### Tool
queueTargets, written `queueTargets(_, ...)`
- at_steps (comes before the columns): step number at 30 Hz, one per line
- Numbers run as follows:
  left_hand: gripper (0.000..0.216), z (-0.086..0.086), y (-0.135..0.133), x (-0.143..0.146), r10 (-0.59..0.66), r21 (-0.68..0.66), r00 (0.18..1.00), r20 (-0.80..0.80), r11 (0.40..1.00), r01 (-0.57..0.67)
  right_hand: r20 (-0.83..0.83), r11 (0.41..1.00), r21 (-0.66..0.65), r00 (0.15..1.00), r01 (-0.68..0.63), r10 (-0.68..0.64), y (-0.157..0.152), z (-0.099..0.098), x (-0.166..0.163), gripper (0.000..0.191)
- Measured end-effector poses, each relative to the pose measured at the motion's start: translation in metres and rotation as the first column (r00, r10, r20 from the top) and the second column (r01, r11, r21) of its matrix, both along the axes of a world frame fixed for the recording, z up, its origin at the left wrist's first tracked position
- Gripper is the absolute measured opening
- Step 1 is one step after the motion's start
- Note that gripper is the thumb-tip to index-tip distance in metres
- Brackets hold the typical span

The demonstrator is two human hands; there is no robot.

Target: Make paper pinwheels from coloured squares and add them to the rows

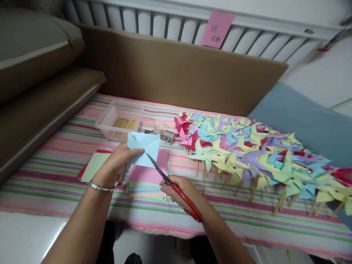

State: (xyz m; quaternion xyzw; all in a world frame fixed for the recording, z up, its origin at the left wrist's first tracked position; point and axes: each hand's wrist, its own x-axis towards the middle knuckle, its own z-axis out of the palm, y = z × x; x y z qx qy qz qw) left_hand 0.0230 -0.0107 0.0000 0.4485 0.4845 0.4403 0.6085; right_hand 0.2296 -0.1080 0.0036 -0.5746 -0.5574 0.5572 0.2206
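Between the thumb and fingers of my left hand (118,161) is a square of light blue paper (147,143), with slits at its two upper corners and faint diagonal creases. My right hand (180,190) grips red-handled scissors (189,206), their dark blades pointing up and left with the tip at the paper's lower right. The blades look closed or nearly so. Under the blue square lies a stack of coloured paper squares (148,176), pink on top. Beside my left wrist, more paper squares (95,165) show green and red.
Many finished paper pinwheels (236,161) on sticks cover the right side of the striped cloth (68,146). Behind the papers stand a clear plastic box (106,119) of short sticks, a small round tub (158,125) and a little box of metal fasteners (166,137). A brown board (176,73) rises behind.
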Motion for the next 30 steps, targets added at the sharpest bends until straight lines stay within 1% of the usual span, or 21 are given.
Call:
queueTargets(5, 0.029, -0.001, 0.001, -0.001, 0.012, -0.007, 1.0, 0.014, 1.0, -0.012, 0.01, 1.0, -0.008, 1.0, 0.004, -0.004, 0.0, 0.0, -0.001, 0.021)
queueTargets(10, 0.027, 0.004, -0.001, 0.001, 0.021, -0.017, 1.0, 0.003, 1.0, -0.021, 0.018, 1.0, -0.005, 1.0, -0.012, 0.012, 0.001, -0.005, -0.001, 0.023)
queueTargets(13, 0.024, 0.005, -0.001, 0.0, 0.037, 0.0, 0.999, 0.0, 0.999, -0.037, 0.048, 0.998, 0.032, 0.997, -0.062, 0.061, 0.001, -0.008, 0.004, 0.023)
queueTargets(15, 0.027, 0.003, 0.002, -0.004, 0.065, 0.005, 0.998, 0.026, 0.998, -0.065, 0.091, 0.992, 0.04, 0.989, -0.12, 0.116, 0.0, -0.008, 0.011, 0.022)
queueTargets(18, 0.035, 0.0, 0.007, -0.011, 0.105, -0.02, 0.993, 0.056, 0.994, -0.104, 0.136, 0.981, 0.025, 0.973, -0.191, 0.186, -0.003, -0.004, 0.029, 0.025)
queueTargets(20, 0.034, 0.0, 0.008, -0.015, 0.095, -0.037, 0.994, 0.05, 0.995, -0.093, 0.166, 0.977, 0.058, 0.967, -0.207, 0.195, -0.002, 0.001, 0.04, 0.026)
queueTargets(22, 0.031, 0.001, 0.007, -0.014, 0.055, -0.047, 0.998, 0.022, 0.997, -0.053, 0.186, 0.971, 0.167, 0.973, -0.171, 0.139, 0.0, 0.004, 0.046, 0.03)
queueTargets(23, 0.029, 0.002, 0.005, -0.012, 0.024, -0.051, 1.0, 0.005, 0.998, -0.024, 0.179, 0.963, 0.238, 0.981, -0.122, 0.08, 0.002, 0.004, 0.047, 0.033)
queueTargets(24, 0.026, 0.001, 0.003, -0.009, -0.017, -0.056, 1.0, -0.009, 0.998, 0.016, 0.159, 0.948, 0.313, 0.987, -0.054, 0.004, 0.004, 0.004, 0.047, 0.036)
queueTargets(26, 0.023, -0.001, -0.001, 0.001, -0.145, -0.087, 0.989, -0.029, 0.986, 0.143, 0.1, 0.894, 0.437, 0.982, 0.099, -0.157, 0.007, 0.001, 0.043, 0.041)
queueTargets(28, 0.02, -0.005, -0.006, 0.013, -0.311, -0.146, 0.949, -0.045, 0.942, 0.302, 0.026, 0.84, 0.497, 0.964, 0.218, -0.266, 0.01, -0.002, 0.039, 0.046)
queueTargets(30, 0.016, -0.01, -0.01, 0.027, -0.449, -0.196, 0.89, -0.079, 0.883, 0.427, -0.064, 0.82, 0.49, 0.951, 0.295, -0.303, 0.013, -0.005, 0.036, 0.048)
